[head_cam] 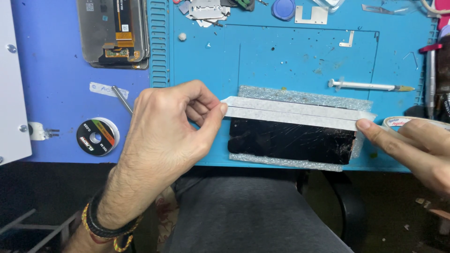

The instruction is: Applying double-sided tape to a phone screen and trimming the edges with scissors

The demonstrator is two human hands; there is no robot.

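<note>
A pale strip of tape (293, 112) stretches across the upper edge of a cracked black screen panel (290, 140), which lies on bubble wrap (304, 98) on the blue mat (281, 56). The left hand (164, 136) pinches the strip's near end between thumb and fingers. The right hand (412, 150), partly cut off by the frame edge, presses a fingertip on the far end while holding a half-hidden tape roll (412, 122).

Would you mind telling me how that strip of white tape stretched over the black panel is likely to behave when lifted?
The white tape strip is probably floppy: it looks straight only because the left hand and right hand hold its ends. It seems thin and light, likely to curl or stick to itself. Lying across the black panel, it may cling there.
</note>
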